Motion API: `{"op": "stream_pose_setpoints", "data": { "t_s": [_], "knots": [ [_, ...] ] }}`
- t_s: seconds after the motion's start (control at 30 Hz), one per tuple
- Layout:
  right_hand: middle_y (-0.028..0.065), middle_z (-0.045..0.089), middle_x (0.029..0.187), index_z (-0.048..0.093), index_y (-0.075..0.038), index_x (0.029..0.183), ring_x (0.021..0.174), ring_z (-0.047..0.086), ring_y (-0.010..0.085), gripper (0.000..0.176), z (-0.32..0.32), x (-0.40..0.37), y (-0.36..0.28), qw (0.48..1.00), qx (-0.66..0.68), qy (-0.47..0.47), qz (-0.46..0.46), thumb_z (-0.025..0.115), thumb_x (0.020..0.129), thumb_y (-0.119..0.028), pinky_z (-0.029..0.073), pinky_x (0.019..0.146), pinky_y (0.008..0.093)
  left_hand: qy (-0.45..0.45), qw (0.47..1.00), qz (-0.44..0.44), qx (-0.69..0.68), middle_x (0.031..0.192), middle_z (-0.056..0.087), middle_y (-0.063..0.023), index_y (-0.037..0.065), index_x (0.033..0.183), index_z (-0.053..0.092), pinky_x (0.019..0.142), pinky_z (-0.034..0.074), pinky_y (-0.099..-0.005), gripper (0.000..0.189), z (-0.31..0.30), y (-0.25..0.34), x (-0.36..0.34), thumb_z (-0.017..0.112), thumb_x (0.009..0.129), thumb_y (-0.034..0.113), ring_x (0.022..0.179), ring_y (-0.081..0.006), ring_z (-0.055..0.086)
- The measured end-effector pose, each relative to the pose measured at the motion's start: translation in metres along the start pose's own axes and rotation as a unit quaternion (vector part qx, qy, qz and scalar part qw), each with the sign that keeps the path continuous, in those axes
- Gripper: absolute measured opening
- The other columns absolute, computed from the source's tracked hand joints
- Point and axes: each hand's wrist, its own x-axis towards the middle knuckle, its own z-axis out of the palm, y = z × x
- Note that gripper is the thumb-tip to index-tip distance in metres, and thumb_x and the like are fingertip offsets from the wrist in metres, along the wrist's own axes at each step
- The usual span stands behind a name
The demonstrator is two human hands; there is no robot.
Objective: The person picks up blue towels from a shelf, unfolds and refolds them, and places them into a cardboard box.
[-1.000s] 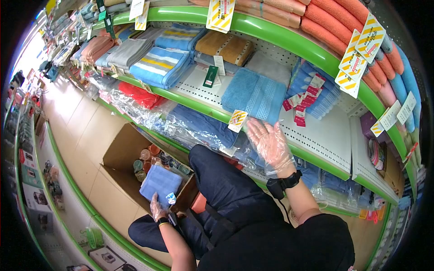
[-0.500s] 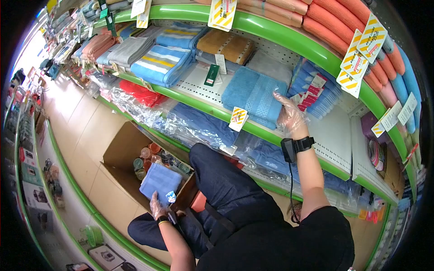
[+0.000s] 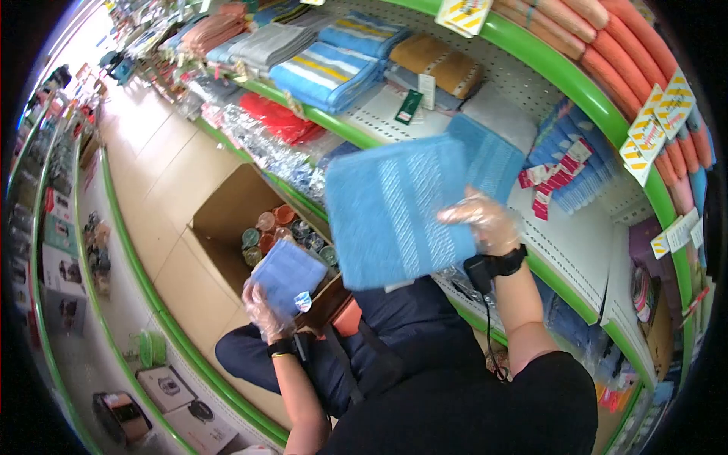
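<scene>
My right hand, in a clear plastic glove, grips a folded blue towel by its right edge, raised in front of the shelf. Another folded blue towel lies on the shelf behind it. My left hand, gloved too, is closed on the lower left edge of a smaller periwinkle folded towel with a white-and-blue sticker. That towel is over the near side of an open cardboard box, which contains several lidded jars or cups.
Striped towels, a brown towel and a fringed blue stack with pink tags fill the green-edged shelf. Orange towels sit above. Left, a second shelf borders the tiled aisle. My bent legs are beside the box.
My right hand has lifted a blue towel off the shelf and brought it left, uncovering another beneath. My left hand still holds the periwinkle towel, and the camera view has shifted.
</scene>
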Motion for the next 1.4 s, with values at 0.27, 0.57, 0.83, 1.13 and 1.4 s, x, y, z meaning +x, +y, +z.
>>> {"op": "stream_pose_setpoints", "data": {
  "t_s": [0.27, 0.57, 0.83, 1.13, 1.4],
  "knots": [
    [0.0102, 0.056, 0.11, 0.041, 0.001, 0.124, 0.1, 0.055, 0.0208, 0.054, 0.188, 0.052, 0.034, 0.729, 0.527, -0.191, 0.394, 0.064, 0.075, -0.004, 0.044, 0.087, 0.0332, -0.167, 0.931, -0.182, -0.268, 0.123, 0.046, -0.0119, 0.003, 0.13, 0.036, 0.096, 0.035, -0.043, 0.089, 0.003, 0.062, -0.063, 0.036, 0.076, 0.073, 0.111, -0.0294, 0.044],
    [0.0119, 0.052, 0.111, 0.034, -0.001, 0.124, 0.091, 0.056, 0.0193, 0.051, 0.21, 0.029, 0.062, 0.737, 0.448, -0.092, 0.499, 0.059, 0.081, -0.008, 0.048, 0.076, 0.0305, -0.051, 0.938, -0.306, -0.157, 0.088, 0.059, -0.0097, 0.003, 0.091, 0.057, 0.076, 0.047, -0.0398, 0.035, -0.028, 0.027, -0.035, 0.062, 0.062, 0.022, 0.077, -0.026, 0.057],
    [0.0109, 0.058, 0.096, 0.043, 0.0, 0.119, 0.078, 0.058, 0.0138, 0.036, 0.081, 0.023, -0.017, 0.927, 0.142, 0.078, 0.337, 0.054, 0.088, -0.014, 0.049, 0.071, 0.026, -0.03, 0.924, -0.356, -0.134, 0.099, 0.058, -0.0124, 0.0, 0.109, 0.05, 0.076, 0.048, -0.0418, 0.05, -0.021, -0.028, 0.024, 0.061, 0.064, 0.02, 0.083, -0.0302, 0.057],
    [0.003, 0.056, 0.083, 0.051, -0.005, 0.11, 0.072, 0.056, 0.0113, 0.029, -0.037, -0.032, -0.047, 0.852, -0.083, 0.371, 0.361, 0.053, 0.089, -0.025, 0.047, 0.064, 0.0243, -0.081, 0.932, -0.319, -0.152, 0.098, 0.058, -0.0139, -0.003, 0.105, 0.051, 0.082, 0.048, -0.0386, 0.042, -0.02, -0.041, 0.019, 0.059, 0.068, 0.015, 0.086, -0.0294, 0.058],
    [0.0122, 0.057, 0.091, 0.051, 0.002, 0.101, 0.084, 0.058, 0.0238, 0.037, -0.072, -0.095, -0.01, 0.776, 0.199, 0.489, 0.345, 0.055, 0.086, -0.031, 0.048, 0.076, 0.0354, -0.052, 0.945, -0.307, -0.098, 0.098, 0.056, -0.0124, -0.003, 0.101, 0.053, 0.082, 0.044, -0.0352, 0.044, -0.02, -0.036, 0.012, 0.063, 0.064, 0.019, 0.087, -0.0273, 0.055]
  ]
}}
